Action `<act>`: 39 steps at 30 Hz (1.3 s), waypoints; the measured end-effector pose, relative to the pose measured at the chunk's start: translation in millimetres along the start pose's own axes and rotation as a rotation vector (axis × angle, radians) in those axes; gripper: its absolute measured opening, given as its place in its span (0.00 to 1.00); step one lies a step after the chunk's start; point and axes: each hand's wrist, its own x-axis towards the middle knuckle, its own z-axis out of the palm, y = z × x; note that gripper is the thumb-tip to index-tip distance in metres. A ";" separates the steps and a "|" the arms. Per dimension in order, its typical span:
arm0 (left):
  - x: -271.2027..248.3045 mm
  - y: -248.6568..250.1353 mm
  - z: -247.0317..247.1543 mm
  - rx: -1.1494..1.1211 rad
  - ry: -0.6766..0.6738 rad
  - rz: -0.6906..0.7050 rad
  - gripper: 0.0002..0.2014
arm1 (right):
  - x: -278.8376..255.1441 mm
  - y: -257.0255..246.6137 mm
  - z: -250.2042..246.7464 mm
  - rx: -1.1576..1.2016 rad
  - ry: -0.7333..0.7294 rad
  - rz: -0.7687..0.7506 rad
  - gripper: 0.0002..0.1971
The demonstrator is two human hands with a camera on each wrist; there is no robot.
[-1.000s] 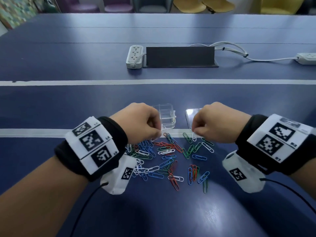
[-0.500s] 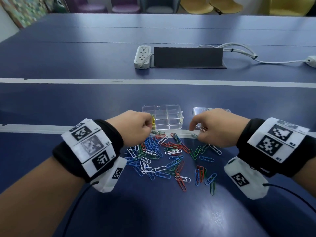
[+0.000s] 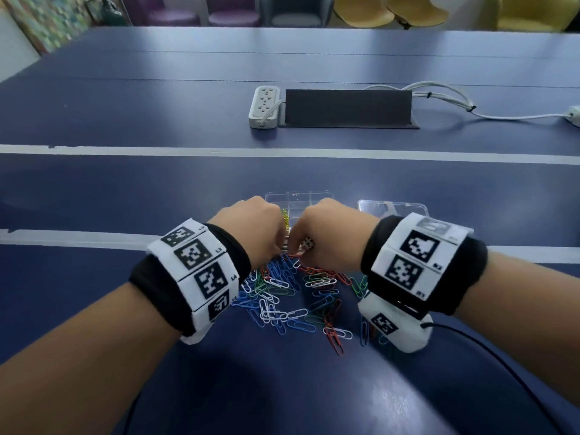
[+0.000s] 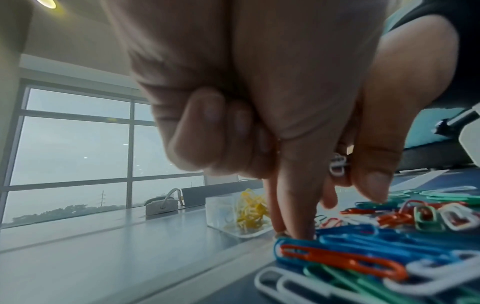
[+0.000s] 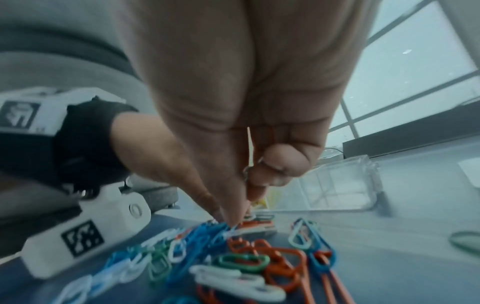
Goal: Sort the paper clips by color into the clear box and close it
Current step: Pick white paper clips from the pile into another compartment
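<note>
A pile of blue, white, green and red paper clips [image 3: 292,293] [image 4: 363,246] [image 5: 233,257] lies on the blue table. Just beyond it stands the clear box [image 3: 296,196] [image 4: 223,207] [image 5: 337,181], with yellow clips [image 3: 285,216] [image 4: 250,207] in its left compartment. Its lid [image 3: 392,207] lies to the right. Both hands meet at the pile's far edge. My left hand [image 3: 281,251] [image 4: 285,230] pinches at a clip with thumb and forefinger, its other fingers curled. My right hand [image 3: 293,249] [image 5: 231,221] holds white clips [image 3: 309,243] [image 4: 337,166] [image 5: 248,168] in its curled fingers while its thumb and forefinger touch the pile.
A white power strip [image 3: 264,106], a black cable flap [image 3: 346,108] and white cables [image 3: 455,102] lie farther back on the table. Chairs line the far edge. A black wire [image 3: 470,343] trails from the right wrist camera.
The left hand has come back from the box's left compartment to the pile. The right hand has moved left from beside the lid, so the two hands now almost touch.
</note>
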 end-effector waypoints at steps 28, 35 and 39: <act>-29.7 -46.2 -2.9 -0.277 -0.100 -0.060 0.06 | 19.6 5.6 1.7 0.966 -0.294 0.295 0.11; -30.2 -50.0 6.5 -0.126 -0.130 -0.003 0.08 | 33.8 -24.6 1.7 0.700 -0.194 0.275 0.08; -30.0 -53.1 7.9 -0.122 -0.112 -0.007 0.05 | 37.8 -35.6 7.3 0.164 -0.159 0.142 0.16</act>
